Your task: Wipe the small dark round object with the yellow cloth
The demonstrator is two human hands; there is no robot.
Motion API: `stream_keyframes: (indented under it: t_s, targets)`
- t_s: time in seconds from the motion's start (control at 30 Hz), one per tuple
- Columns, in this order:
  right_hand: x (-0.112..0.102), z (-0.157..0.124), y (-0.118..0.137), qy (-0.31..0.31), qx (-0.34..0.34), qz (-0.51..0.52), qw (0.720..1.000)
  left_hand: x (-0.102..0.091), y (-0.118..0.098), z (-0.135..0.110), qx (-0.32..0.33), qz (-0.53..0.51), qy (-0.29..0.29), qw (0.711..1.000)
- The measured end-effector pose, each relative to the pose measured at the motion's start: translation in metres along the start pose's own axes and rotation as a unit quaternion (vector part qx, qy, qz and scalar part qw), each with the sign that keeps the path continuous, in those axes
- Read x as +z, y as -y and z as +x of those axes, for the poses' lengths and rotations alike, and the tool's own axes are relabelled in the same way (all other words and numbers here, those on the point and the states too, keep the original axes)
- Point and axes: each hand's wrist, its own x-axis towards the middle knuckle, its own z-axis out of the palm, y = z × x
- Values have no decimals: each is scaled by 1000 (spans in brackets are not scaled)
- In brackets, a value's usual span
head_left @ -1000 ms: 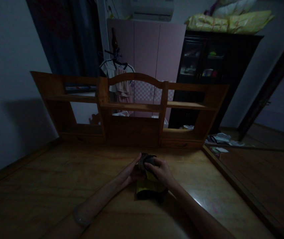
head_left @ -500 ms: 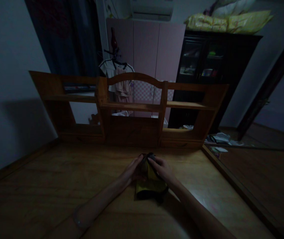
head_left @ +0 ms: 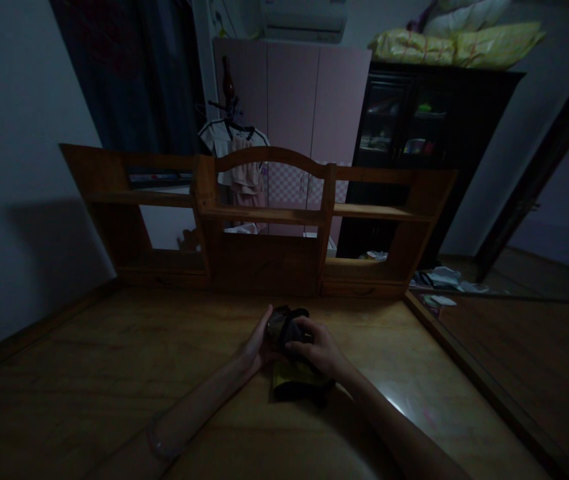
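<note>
A small soft yellow-and-black item [head_left: 300, 377], perhaps a fabric pouch, lies on the wooden desk top in the middle of the head view. Its upper part, a dark grey-black bunch [head_left: 290, 328], is raised between my hands. My left hand [head_left: 259, 343] cups it from the left, thumb pointing up. From the right, my right hand [head_left: 318, 347] pinches the dark part between thumb and fingers. Dim light hides the item's exact kind and the fingers behind it.
The wooden desk [head_left: 164, 373] carries a shelf unit [head_left: 264, 215] along its far edge. A raised rim [head_left: 464, 373] runs down the right side. To the left stands a white wall [head_left: 19, 167]. Beyond are a pink wardrobe [head_left: 292, 100] and a black cabinet [head_left: 464, 127].
My right hand has shifted its grip, fingers now curled over the dark part. The dark top has been folded downward, covering more of the yellow. My left hand has moved slightly left.
</note>
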Motion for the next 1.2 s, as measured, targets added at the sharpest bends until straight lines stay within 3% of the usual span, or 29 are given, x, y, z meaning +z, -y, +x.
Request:
stream_keyframes:
  t_s: [0.23,0.37,0.6,0.87,1.03,1.2]
  targets:
    - [3,0,-2,-48,-22,14,999,-3,2,2,7,23,54,998]
    - [-3,4,-1,-73,-22,39,996,-5,7,7,-8,67,42,997]
    - [-9,9,-9,-106,47,101,988,-2,11,4,40,102,32,993]
    - [-11,8,-1,-89,71,159,981,-2,10,6,6,94,19,995]
    - [-11,6,5,-45,46,152,986,-3,5,3,-46,77,41,995]
    - [-9,5,5,-29,15,116,993,-1,1,-1,-57,79,51,994]
